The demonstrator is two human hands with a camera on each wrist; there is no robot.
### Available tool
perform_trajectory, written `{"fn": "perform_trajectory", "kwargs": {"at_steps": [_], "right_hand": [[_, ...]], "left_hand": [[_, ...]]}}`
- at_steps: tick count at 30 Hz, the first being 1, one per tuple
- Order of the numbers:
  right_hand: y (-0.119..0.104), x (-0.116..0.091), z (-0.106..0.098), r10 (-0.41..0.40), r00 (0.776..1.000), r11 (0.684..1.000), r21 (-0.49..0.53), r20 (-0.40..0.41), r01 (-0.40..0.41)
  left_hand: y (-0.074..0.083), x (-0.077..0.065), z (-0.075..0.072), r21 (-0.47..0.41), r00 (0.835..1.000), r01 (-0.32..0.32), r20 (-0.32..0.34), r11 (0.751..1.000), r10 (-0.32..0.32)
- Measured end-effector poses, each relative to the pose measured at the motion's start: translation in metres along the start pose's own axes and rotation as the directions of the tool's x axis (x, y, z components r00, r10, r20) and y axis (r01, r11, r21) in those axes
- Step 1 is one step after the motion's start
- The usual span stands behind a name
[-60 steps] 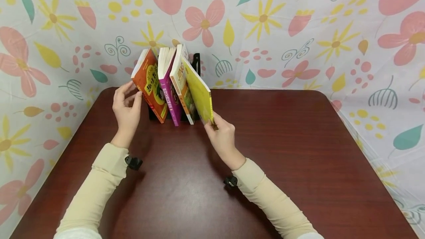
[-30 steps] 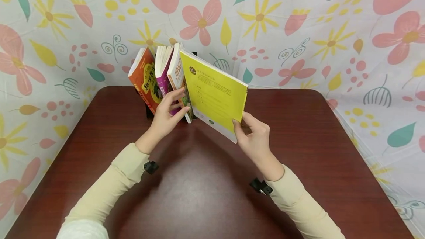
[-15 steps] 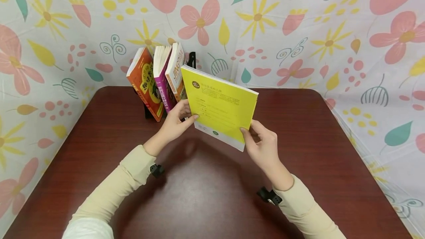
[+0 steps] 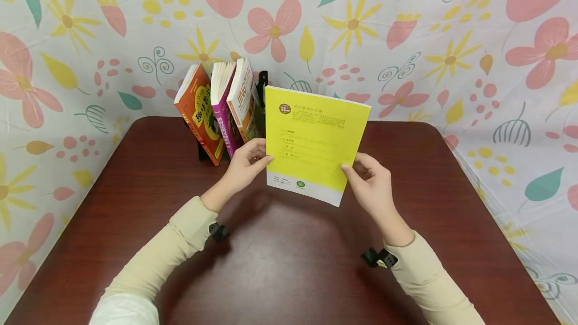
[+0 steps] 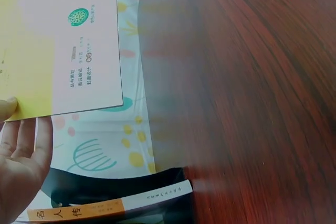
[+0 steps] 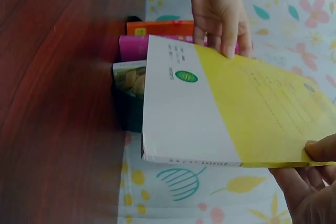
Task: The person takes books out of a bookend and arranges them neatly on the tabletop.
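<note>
A yellow book (image 4: 316,139) with a white band along its bottom hangs upright above the table, its printed cover toward the head camera. My left hand (image 4: 246,164) pinches its left edge, thumb in front and fingers behind. On the opposite edge, my right hand (image 4: 372,184) grips it the same way. In the right wrist view the book (image 6: 184,114) shows its spine along the side that my right hand (image 6: 310,187) holds. The left wrist view catches its white band (image 5: 86,51) and part of my left hand (image 5: 23,156).
At the table's back left, an orange book (image 4: 200,114), a purple book (image 4: 226,119) and a white-and-orange book (image 4: 244,99) lean in a black bookend (image 4: 263,82). A dark red wooden table (image 4: 280,265) lies below. Floral cloth (image 4: 406,39) hangs behind.
The yellow book has come out from the row, moved right and toward me, and turned to face the camera. My left hand has left the orange book and taken the yellow book's left edge.
</note>
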State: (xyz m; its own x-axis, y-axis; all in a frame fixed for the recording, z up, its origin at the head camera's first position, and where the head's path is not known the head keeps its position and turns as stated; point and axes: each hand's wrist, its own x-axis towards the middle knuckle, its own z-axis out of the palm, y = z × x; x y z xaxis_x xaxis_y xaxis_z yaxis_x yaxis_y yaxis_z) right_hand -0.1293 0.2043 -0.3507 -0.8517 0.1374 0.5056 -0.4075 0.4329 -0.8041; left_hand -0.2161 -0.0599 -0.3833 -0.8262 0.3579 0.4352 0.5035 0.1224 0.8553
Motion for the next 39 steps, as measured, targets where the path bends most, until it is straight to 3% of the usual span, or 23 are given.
{"fn": "perform_trajectory", "kwargs": {"at_steps": [3, 7, 13, 21, 26, 31, 36, 39], "right_hand": [[0.004, 0.008, -0.004, 0.096, 0.995, 0.995, 0.033, 0.019, -0.097], [0.013, 0.018, -0.01, 0.223, 0.973, 0.971, 0.077, 0.052, -0.226], [0.028, 0.034, -0.015, 0.325, 0.942, 0.936, 0.113, 0.079, -0.333], [0.05, 0.051, -0.015, 0.451, 0.885, 0.883, 0.083, 0.115, -0.461], [0.064, 0.06, -0.01, 0.506, 0.856, 0.85, 0.108, 0.111, -0.516], [0.077, 0.066, -0.003, 0.556, 0.827, 0.826, 0.058, 0.078, -0.561], [0.088, 0.071, 0.005, 0.568, 0.821, 0.822, 0.012, 0.06, -0.57], [0.094, 0.074, 0.009, 0.574, 0.816, 0.817, 0.017, 0.066, -0.576]], "left_hand": [[0.0, 0.003, 0.003, -0.002, 0.999, 0.035, -0.018, 0.999, -0.035], [0.0, 0.009, 0.011, -0.017, 0.991, 0.13, -0.033, 0.991, -0.131], [0.001, 0.017, 0.022, -0.073, 0.957, 0.281, -0.054, 0.957, -0.285], [-0.006, 0.027, 0.034, -0.137, 0.915, 0.386, -0.067, 0.912, -0.398], [-0.013, 0.031, 0.04, -0.188, 0.871, 0.462, -0.087, 0.867, -0.483], [-0.019, 0.032, 0.045, -0.27, 0.824, 0.527, -0.069, 0.806, -0.562], [-0.023, 0.03, 0.045, -0.36, 0.777, 0.581, -0.02, 0.73, -0.629], [-0.026, 0.029, 0.045, -0.379, 0.762, 0.599, -0.002, 0.706, -0.648]]}}
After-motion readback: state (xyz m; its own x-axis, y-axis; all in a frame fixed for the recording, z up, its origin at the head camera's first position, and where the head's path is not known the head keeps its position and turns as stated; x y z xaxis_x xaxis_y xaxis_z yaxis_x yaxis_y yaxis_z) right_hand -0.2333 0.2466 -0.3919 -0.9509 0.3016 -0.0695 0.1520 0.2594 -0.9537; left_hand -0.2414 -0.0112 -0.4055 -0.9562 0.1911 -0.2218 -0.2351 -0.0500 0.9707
